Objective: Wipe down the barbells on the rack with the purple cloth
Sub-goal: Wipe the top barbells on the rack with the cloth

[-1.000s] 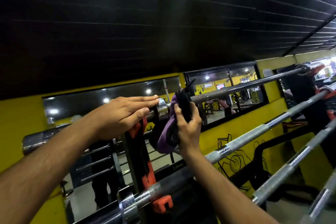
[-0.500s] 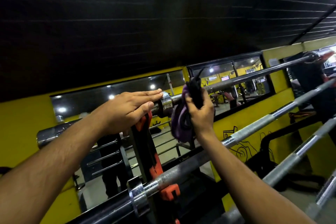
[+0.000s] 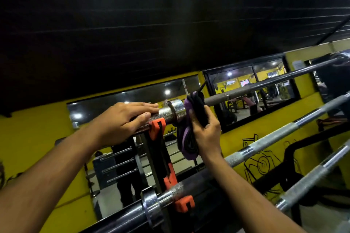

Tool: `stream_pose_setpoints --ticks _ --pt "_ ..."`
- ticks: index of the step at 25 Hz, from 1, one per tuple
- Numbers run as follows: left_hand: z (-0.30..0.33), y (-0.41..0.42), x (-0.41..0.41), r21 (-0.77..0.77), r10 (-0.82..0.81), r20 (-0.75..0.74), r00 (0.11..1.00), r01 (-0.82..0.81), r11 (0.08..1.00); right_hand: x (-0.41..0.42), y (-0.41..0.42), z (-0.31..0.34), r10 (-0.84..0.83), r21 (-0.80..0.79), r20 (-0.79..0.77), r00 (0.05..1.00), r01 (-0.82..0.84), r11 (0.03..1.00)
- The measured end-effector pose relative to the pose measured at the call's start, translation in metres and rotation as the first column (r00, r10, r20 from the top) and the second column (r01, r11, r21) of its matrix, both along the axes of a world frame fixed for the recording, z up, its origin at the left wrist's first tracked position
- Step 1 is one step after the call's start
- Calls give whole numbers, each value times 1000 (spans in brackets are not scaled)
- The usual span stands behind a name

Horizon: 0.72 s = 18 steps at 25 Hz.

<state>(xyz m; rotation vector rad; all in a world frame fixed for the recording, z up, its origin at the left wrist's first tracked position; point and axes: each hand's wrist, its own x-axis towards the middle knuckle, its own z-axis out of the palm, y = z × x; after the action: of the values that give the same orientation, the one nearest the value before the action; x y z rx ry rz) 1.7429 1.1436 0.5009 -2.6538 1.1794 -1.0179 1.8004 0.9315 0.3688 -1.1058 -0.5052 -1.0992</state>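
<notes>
Two hands | left hand (image 3: 123,119) flat on top barbell (image 3: 255,89) | right hand (image 3: 207,132) grips purple cloth (image 3: 186,138)

Black rack upright (image 3: 157,157) with orange cradles (image 3: 156,128) carries barbells. Top barbell (image 3: 246,91) rests in upper cradle, chrome collar (image 3: 176,108) just right of upright. Second barbell (image 3: 265,142) sits in lower orange cradle (image 3: 184,203), below and nearer. Third barbell (image 3: 310,178) lower right of upright.

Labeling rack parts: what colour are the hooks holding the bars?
Orange hooks on a black upright, clearest in the head view.
</notes>
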Motion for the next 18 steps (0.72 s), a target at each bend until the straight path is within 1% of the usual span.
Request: stream_pose_setpoints --ticks 2,5,6,8,10,11,12,13,14,15,16,17,18 --pt "-3 9 0 -12 9 23 1000 -9 1000 2 0 -4 24 -19 16 1000 -23 1000" --pt "-6 6 -1 -46 3 7 1000 -3 999 -2 2 -11 128 -58 46 991 -125 990" --pt "-6 5 -2 -44 7 8 1000 -6 999 -3 -1 -11 129 -75 43 991 -126 989" --pt "-6 4 -4 -38 11 21 1000 -10 999 7 -12 -9 82 -136 -43 996 -88 987" --pt "-7 5 -4 -42 13 14 1000 -13 999 17 -20 -12 31 -211 -211 977 -76 974" --pt "-7 5 -4 -37 17 10 1000 -17 999 18 -22 -14 -12 -229 -280 960 -55 972" --pt "-6 4 -5 -26 24 6 1000 -24 999 16 -24 -16 -43 -202 -307 951 -22 979" --pt "-4 5 -6 -12 31 -2 1000 -31 999 8 -25 -18 -50 -124 -292 955 14 992" --pt "-2 6 -8 -4 35 -20 999 -35 999 -5 -27 -17 -14 -6 -220 975 13 1000" --pt "0 9 -9 3 32 -41 999 -32 999 -19 -28 -12 11 87 -98 995 -2 996" --pt "2 12 -10 9 31 -65 997 -31 999 -34 -27 -4 -23 93 47 999 18 995" --pt "4 16 -12 5 30 -90 996 -30 1000 -40 -23 6 -128 19 161 979 127 992" --pt "5 21 -13 -8 28 -102 994 -29 1000 -41 -17 17 -253 -113 236 938 285 952"
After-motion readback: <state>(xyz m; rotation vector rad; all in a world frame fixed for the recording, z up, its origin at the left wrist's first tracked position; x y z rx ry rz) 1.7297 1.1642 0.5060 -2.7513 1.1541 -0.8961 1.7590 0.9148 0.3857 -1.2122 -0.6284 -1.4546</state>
